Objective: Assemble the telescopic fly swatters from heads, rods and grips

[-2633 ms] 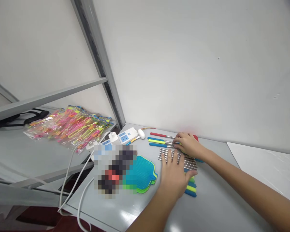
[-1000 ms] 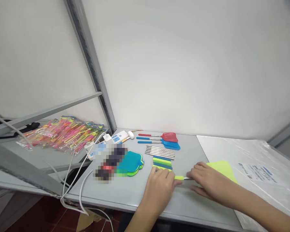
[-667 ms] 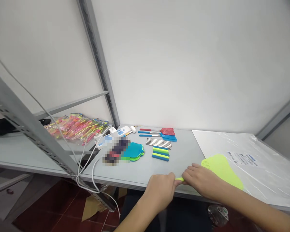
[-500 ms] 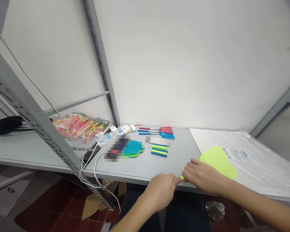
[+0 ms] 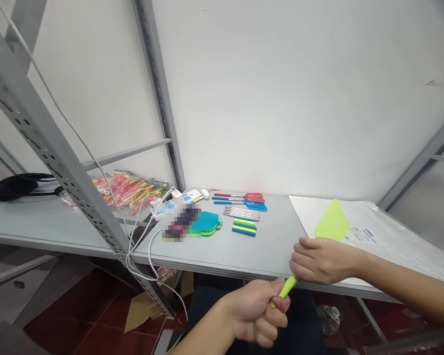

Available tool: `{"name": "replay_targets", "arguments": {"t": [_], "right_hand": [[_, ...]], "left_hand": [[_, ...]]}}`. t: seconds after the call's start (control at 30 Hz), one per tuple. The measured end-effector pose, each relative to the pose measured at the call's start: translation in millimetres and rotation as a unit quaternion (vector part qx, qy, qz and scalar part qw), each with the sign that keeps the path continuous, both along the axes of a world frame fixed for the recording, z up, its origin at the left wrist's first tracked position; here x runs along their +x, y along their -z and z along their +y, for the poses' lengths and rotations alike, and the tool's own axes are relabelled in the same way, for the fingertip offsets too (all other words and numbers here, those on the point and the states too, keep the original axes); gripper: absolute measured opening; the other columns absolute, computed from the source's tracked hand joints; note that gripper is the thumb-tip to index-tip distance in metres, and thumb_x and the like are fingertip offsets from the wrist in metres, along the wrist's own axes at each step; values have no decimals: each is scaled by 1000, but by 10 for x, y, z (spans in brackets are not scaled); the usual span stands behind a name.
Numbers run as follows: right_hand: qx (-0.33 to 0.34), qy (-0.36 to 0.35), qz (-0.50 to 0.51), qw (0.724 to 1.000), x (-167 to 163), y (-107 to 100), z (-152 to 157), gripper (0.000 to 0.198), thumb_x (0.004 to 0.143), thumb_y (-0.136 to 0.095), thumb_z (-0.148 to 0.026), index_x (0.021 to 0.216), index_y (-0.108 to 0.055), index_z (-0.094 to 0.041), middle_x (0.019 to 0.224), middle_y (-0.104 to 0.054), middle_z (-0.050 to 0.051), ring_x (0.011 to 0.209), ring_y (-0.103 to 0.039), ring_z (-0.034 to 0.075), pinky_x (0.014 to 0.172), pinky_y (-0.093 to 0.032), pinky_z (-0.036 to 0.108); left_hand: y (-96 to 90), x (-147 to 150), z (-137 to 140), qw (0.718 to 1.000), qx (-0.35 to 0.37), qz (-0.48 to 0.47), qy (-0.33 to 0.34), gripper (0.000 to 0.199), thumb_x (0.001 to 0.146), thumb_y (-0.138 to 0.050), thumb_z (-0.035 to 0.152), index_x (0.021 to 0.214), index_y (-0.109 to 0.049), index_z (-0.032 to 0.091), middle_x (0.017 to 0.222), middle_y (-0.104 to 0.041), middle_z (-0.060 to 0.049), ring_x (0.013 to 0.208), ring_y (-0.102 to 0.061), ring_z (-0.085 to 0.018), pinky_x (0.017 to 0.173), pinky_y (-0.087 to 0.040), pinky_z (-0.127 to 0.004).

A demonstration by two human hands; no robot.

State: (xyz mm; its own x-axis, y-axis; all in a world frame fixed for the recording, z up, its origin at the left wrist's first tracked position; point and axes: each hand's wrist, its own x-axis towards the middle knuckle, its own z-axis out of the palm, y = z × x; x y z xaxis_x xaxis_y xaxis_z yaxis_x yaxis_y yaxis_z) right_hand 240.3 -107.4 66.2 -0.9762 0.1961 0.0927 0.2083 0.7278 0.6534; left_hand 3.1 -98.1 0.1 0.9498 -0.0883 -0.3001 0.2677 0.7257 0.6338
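My left hand (image 5: 261, 311) is closed round the yellow-green handle of a fly swatter (image 5: 332, 222), in front of the table edge. Wrapped about the swatter's shaft, my right hand (image 5: 320, 260) hides most of it. The broad yellow-green head shows beyond that hand, above the white plastic-wrapped package. On the table lie several loose blue and yellow-green handles (image 5: 244, 227) and a row of silver metal rods (image 5: 241, 213). Behind them are whole swatters with red (image 5: 254, 197) and blue (image 5: 258, 205) heads. To their left is a stack of loose swatter heads (image 5: 206, 222), teal on top.
The white package (image 5: 377, 246) covers the table's right side. A power strip (image 5: 190, 196) with white cables (image 5: 148, 276) sits by the metal post (image 5: 163, 98) on the left. Bagged colourful items (image 5: 129, 192) lie beyond another post. A blurred patch hides something beside the heads.
My left hand has moved lower and turned, showing more of the handle. My right hand has shifted slightly up and right. The swatter head has tilted and moved farther back.
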Motion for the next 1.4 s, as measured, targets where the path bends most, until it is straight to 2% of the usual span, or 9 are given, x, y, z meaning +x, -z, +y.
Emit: {"name": "replay_targets", "arguments": {"t": [0.3, 0.43, 0.57, 0.67, 0.7, 0.87, 1.23, 1.33, 1.4], "right_hand": [[-11, 24, 20, 999, 160, 188, 93, 19, 98, -42, -23, 89, -59, -24, 66, -53, -2, 62, -43, 16, 65, -30, 32], [-36, 85, 57, 994, 134, 316, 274, 19, 97, -41, -16, 90, -57, -22, 72, -56, 0, 68, -46, 17, 72, -32, 34], [-99, 197, 96, 971, -71, 517, 441, 22, 93, -38, -9, 80, -52, -19, 73, -56, 3, 66, -46, 18, 68, -32, 34], [-169, 272, 126, 939, -268, 646, 470, 20, 91, -40, -7, 78, -49, -19, 74, -56, 2, 63, -47, 18, 60, -29, 32], [-197, 287, 133, 928, -323, 670, 469, 19, 91, -42, -7, 79, -49, -19, 75, -57, 2, 63, -48, 17, 59, -29, 32], [-257, 329, 150, 896, -436, 694, 526, 15, 95, -47, -17, 80, -46, -21, 72, -59, -2, 58, -51, 16, 53, -23, 31], [-55, 196, 149, 968, 347, 594, 1034, 20, 96, -41, -14, 84, -56, -21, 71, -54, 1, 63, -42, 16, 60, -24, 33], [-9, 266, 213, 940, 906, 445, 1130, 19, 96, -43, -14, 84, -56, -22, 70, -54, 1, 65, -43, 17, 63, -28, 33], [55, 309, 264, 912, 1175, 373, 1134, 16, 94, -47, -15, 82, -55, -22, 68, -53, 1, 64, -44, 17, 64, -30, 33]], "left_hand": [[315, 61, -13, 995, -92, -38, -17, 45, 97, -28, 57, 67, -24, 24, 51, -12, 9, 43, 6, -11, 37, 5, -25], [214, 82, 105, 968, 212, 80, -112, 47, 97, -13, 58, 69, -30, 24, 52, -22, 8, 39, -14, -11, 39, -20, -22], [88, 98, 200, 728, 606, 197, -253, 29, 99, -31, 36, 83, -49, 20, 78, -54, -4, 70, -51, -20, 68, -38, -34], [88, 115, 269, 524, 784, 261, -203, 24, 98, -33, 20, 93, -57, 19, 93, -62, -10, 90, -56, -29, 81, -37, -46], [98, 115, 302, 507, 799, 265, -187, 25, 98, -34, 19, 96, -59, 18, 94, -63, -12, 93, -56, -31, 84, -36, -49], [113, 38, 550, 602, 742, 227, -187, 29, 99, -32, 26, 94, -60, 17, 91, -64, -13, 92, -57, -32, 88, -33, -51], [211, -92, 1092, 920, 370, 108, -70, 45, 94, -12, 61, 78, -33, 25, 59, -19, 9, 40, -14, -9, 40, -24, -20], [302, -143, 1061, 968, 170, 67, -172, 42, 92, -30, 63, 77, -34, 24, 64, -23, 8, 45, -21, -8, 42, -26, -17], [372, -126, 1028, 932, 131, 50, -335, 40, 90, -47, 59, 79, -41, 21, 73, -36, 4, 56, -37, -8, 52, -39, -19]]}}
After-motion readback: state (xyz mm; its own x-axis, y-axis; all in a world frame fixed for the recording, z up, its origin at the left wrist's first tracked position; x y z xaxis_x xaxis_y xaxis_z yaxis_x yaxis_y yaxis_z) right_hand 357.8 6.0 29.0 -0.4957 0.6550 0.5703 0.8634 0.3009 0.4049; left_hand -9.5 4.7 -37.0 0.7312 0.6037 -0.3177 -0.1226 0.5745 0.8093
